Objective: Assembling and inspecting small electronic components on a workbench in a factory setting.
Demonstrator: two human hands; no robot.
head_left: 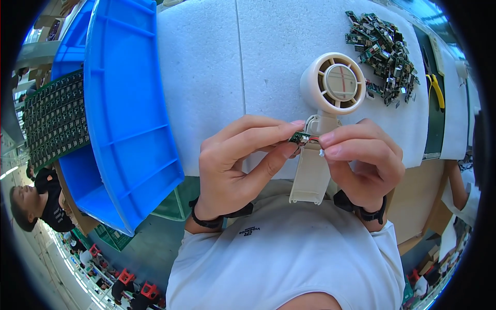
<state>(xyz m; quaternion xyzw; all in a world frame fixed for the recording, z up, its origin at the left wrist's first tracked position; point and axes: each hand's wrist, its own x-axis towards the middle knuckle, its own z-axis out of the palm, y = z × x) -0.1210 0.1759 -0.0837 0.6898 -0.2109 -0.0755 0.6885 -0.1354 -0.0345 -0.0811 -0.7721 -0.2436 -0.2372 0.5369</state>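
A desk (pixel 201 67) under white sheeting spans the far side. Grey floor (pixel 161 253) shows at near left; beyond it stand red stools (pixel 150 290) and a bright row of lights (pixel 78 280).

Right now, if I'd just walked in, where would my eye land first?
Probably on the big blue bin at left. Then the centre: the left hand holds a small circuit board and the right hand pinches a red wire, just below the round head of a cream fan. At upper right, a heap of circuit boards lies on the white sheet.
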